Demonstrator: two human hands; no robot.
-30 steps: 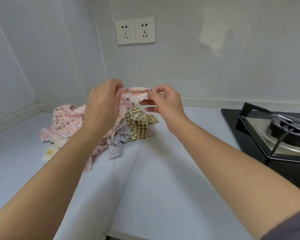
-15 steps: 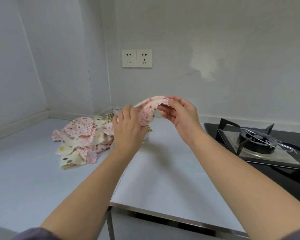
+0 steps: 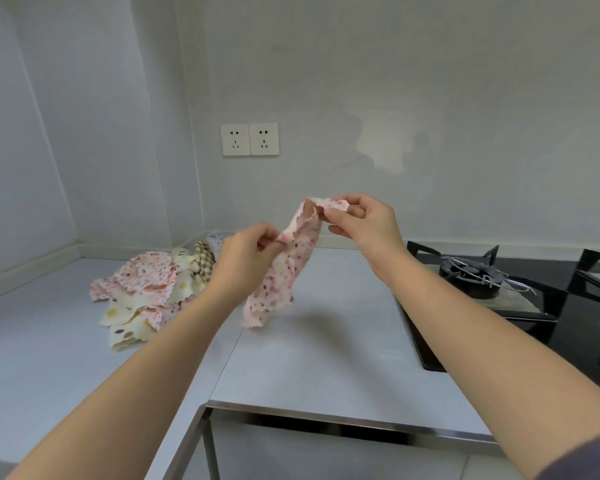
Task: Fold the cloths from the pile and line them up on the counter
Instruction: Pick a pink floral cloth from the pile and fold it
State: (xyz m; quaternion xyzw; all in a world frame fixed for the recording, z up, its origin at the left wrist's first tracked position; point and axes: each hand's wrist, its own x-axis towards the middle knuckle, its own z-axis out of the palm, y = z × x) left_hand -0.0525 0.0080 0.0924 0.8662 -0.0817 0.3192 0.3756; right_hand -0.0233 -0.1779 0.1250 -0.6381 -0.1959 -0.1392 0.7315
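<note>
Spreading step: left hand (image 3: 246, 259) and right hand (image 3: 362, 221) pinch floral cloth (image 3: 284, 271) edges, airborne; pile (image 3: 149, 289) at 9 o'clock. Next: find corners, lay flat on tabletop (image 3: 326, 358).

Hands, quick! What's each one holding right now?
Left hand: pinches the cloth at its edge.
Right hand: pinches the same cloth, higher up.

Two hands, a left hand (image 3: 243, 261) and a right hand (image 3: 364, 226). One pink cloth (image 3: 284, 271) in the air. One pile (image 3: 146, 289) of at least four cloths; the exact number is hidden. Two sockets (image 3: 235, 139). One hob (image 3: 568, 323), with one burner (image 3: 471, 275) in full view.
</note>
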